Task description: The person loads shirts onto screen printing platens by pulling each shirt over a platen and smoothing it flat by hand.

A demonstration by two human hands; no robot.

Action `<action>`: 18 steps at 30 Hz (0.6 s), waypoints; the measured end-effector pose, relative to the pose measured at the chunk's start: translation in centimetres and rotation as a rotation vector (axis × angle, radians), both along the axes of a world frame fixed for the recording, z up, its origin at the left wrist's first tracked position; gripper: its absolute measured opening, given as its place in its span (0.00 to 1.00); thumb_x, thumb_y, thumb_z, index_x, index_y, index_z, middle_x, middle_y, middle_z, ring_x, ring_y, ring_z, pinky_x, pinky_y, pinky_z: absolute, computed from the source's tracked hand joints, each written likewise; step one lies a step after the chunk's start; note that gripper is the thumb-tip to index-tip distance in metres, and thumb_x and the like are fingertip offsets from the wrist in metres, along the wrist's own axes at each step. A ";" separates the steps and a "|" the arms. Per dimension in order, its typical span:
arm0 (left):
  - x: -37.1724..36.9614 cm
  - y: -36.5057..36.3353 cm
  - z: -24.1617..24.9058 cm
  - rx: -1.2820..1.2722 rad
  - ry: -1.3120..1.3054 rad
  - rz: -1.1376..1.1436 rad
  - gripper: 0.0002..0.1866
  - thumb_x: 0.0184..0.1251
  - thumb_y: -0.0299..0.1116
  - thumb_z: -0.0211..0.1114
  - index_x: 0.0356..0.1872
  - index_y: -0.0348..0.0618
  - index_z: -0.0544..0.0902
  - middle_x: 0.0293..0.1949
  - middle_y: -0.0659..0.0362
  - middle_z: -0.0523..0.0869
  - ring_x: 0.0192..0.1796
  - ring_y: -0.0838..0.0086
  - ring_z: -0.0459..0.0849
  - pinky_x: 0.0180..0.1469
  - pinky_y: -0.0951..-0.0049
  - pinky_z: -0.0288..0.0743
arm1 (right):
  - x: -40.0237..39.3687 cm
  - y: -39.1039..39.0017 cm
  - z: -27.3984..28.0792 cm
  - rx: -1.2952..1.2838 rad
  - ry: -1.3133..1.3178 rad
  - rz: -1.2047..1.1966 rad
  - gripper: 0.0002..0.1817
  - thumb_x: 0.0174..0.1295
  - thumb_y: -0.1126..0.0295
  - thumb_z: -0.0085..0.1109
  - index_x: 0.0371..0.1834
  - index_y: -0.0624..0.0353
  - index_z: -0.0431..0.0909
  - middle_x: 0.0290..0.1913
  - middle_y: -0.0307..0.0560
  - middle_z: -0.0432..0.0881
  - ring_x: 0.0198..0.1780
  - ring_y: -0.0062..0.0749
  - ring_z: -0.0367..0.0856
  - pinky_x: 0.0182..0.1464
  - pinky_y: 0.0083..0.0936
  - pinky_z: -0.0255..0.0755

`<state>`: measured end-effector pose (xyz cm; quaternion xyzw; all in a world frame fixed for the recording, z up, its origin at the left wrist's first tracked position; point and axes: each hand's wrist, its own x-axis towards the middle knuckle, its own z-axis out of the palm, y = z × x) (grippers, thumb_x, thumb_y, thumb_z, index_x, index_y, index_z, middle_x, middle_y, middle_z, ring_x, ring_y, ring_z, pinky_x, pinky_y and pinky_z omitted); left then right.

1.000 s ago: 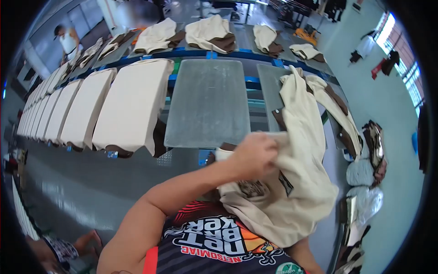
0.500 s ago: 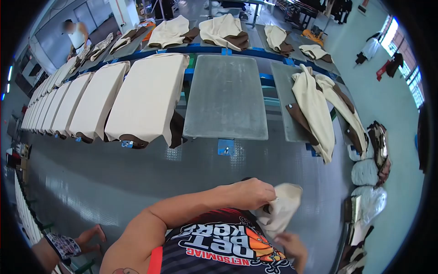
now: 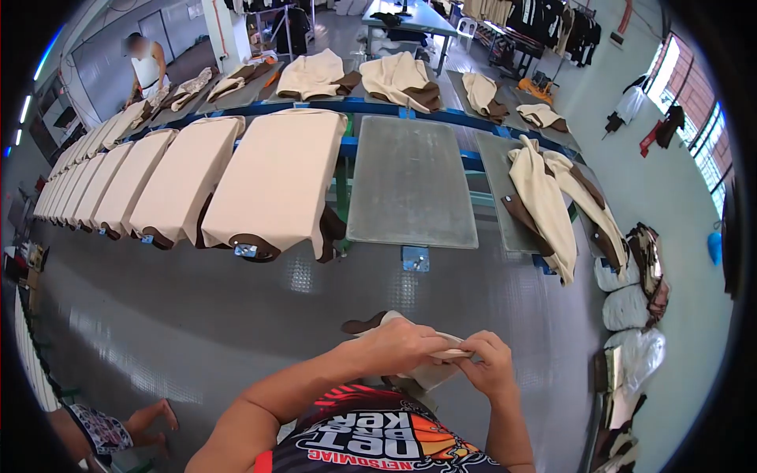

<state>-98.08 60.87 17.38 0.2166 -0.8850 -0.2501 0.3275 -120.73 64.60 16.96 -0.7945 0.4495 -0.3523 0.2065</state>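
Note:
Low in front of my body, both hands hold a cream shirt [image 3: 430,377] with brown parts; a brown end sticks out to the left. My left hand [image 3: 404,348] is closed on its upper edge. Close beside it, my right hand [image 3: 490,361] pinches the same edge between thumb and fingers. Most of the garment hangs bunched below my hands, partly hidden by them. Beyond them stands a bare grey board [image 3: 414,181] with a blue bracket [image 3: 415,259] at its near end.
Left of the bare board, a row of boards carries cream shirts [image 3: 276,173] pulled flat over them. Loose cream-and-brown shirts [image 3: 544,201] lie on boards to the right. A person [image 3: 148,67] stands at the far left; another person's legs [image 3: 146,422] show lower left. Plastic-wrapped bundles [image 3: 635,355] line the right.
My right hand has risen to the shirt's edge and now grips it beside my left hand. My left hand has moved left and slightly down. The view has shifted.

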 end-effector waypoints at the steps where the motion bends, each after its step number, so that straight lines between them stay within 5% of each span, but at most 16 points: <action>1: 0.6 0.3 0.4 -0.010 -0.005 0.008 0.10 0.49 0.27 0.67 0.34 0.42 0.80 0.30 0.58 0.81 0.29 0.62 0.83 0.29 0.67 0.78 | 0.5 0.1 0.0 -0.064 -0.019 -0.025 0.13 0.40 0.76 0.71 0.32 0.56 0.82 0.33 0.42 0.82 0.33 0.38 0.79 0.37 0.31 0.73; 7: 4.0 1.4 3.4 -0.218 -0.123 0.127 0.08 0.48 0.28 0.67 0.32 0.45 0.80 0.26 0.61 0.80 0.26 0.67 0.81 0.25 0.72 0.74 | 3.8 -0.3 0.8 -0.074 0.005 0.015 0.13 0.40 0.77 0.70 0.32 0.56 0.81 0.32 0.42 0.81 0.34 0.39 0.80 0.37 0.32 0.74; 14: 8.7 3.0 9.8 -0.380 0.059 0.091 0.12 0.45 0.26 0.66 0.36 0.43 0.83 0.27 0.60 0.83 0.23 0.70 0.80 0.23 0.74 0.73 | 4.8 -2.8 -5.9 -0.041 0.069 0.073 0.12 0.43 0.78 0.67 0.33 0.55 0.81 0.33 0.46 0.82 0.36 0.45 0.81 0.38 0.35 0.74; 18: 13.4 4.2 13.5 -0.439 0.104 0.191 0.08 0.48 0.26 0.66 0.32 0.40 0.83 0.27 0.59 0.84 0.24 0.72 0.82 0.25 0.75 0.74 | 1.8 -3.8 -11.0 0.046 0.086 -0.097 0.12 0.45 0.78 0.66 0.34 0.54 0.82 0.32 0.46 0.81 0.36 0.48 0.80 0.38 0.35 0.74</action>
